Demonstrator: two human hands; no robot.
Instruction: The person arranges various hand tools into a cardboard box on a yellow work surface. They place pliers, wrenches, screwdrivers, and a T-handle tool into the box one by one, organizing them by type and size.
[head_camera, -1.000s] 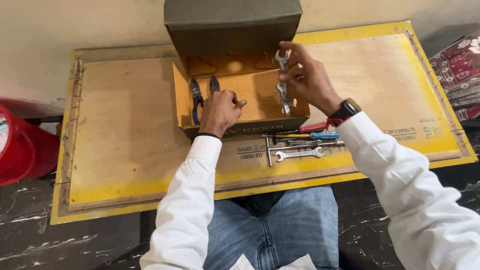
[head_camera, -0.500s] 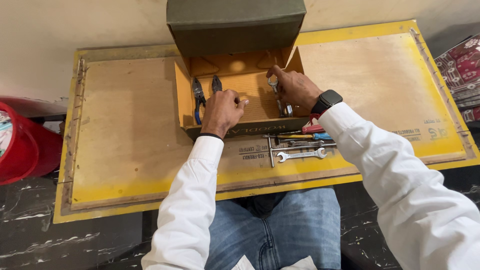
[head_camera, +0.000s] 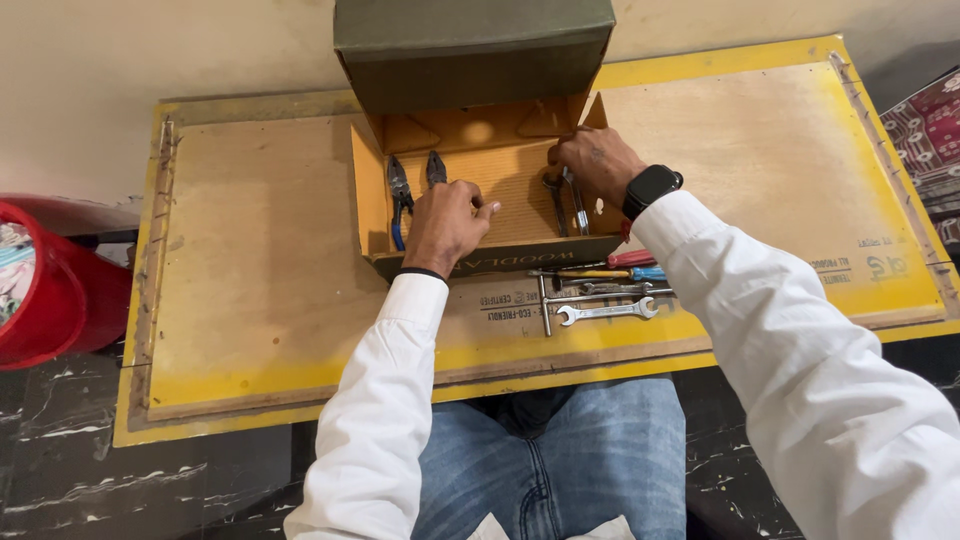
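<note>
An open cardboard box (head_camera: 480, 170) is standing at the middle rear of the worktop (head_camera: 250, 290); its interior is showing orange-brown, its raised lid and front wall dark olive green. A dark rectangular smartwatch screen (head_camera: 652, 187) is facing upward just right of the box. Red patterned packages (head_camera: 925, 130) are lying beyond the worktop's right edge.

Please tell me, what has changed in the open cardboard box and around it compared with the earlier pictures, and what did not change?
The right hand carried the metal wrenches from above the cardboard box down onto its floor at the right side, and still touches them. The left hand stayed closed near the front wall. The pliers inside and the loose tools on the board did not move.
</note>
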